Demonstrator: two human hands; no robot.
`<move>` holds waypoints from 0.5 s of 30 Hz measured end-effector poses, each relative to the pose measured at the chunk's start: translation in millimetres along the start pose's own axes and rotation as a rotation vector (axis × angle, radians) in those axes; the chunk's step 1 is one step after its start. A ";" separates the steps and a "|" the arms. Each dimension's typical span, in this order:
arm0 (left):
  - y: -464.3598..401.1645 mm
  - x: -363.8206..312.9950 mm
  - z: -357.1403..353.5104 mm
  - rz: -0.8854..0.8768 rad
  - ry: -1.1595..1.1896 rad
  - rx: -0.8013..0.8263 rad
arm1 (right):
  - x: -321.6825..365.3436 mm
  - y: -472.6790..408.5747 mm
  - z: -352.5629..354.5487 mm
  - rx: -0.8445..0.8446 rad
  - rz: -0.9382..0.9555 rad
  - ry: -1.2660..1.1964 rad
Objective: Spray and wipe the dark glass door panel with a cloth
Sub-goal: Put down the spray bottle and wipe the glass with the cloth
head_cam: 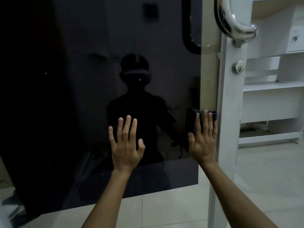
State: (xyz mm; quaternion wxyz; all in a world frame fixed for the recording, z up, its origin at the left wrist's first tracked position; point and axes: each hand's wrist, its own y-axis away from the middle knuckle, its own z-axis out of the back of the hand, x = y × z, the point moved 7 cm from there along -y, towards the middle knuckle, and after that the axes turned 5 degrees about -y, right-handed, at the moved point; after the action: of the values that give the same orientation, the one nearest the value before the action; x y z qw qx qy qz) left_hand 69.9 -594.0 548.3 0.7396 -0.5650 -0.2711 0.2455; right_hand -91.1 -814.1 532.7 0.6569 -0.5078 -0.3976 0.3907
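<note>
Dark glass panel [98,79] upright, filling left of view; silhouette reflected in it. Left hand [125,145] laid flat on glass, fingers spread, nothing held. Right hand [203,139] pressed flat, fingers straight, over dark cloth [190,120] at panel's right edge, against white frame [228,112]. Chrome handle [236,27] and lock [238,67] seen above. No containers visible.

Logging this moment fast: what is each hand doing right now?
Left hand: open, fingers spread flat on the dark glass panel, holding nothing.
Right hand: open, straight fingers pressing the dark cloth against the glass by the door frame.
</note>
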 end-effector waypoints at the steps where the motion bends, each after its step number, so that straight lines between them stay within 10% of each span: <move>1: 0.2 0.0 -0.2 0.001 -0.002 -0.001 | -1.0 0.9 0.8 -0.005 -0.001 -0.004; 15: 3.8 -1.4 0.9 0.034 0.037 0.005 | -15.3 42.1 -3.9 0.015 -0.026 -0.028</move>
State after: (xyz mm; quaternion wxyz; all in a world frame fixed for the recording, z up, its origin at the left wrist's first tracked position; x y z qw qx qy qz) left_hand 68.1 -593.3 544.7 0.7415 -0.5721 -0.2474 0.2483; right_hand -97.9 -822.0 488.9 0.6601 -0.4922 -0.4102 0.3921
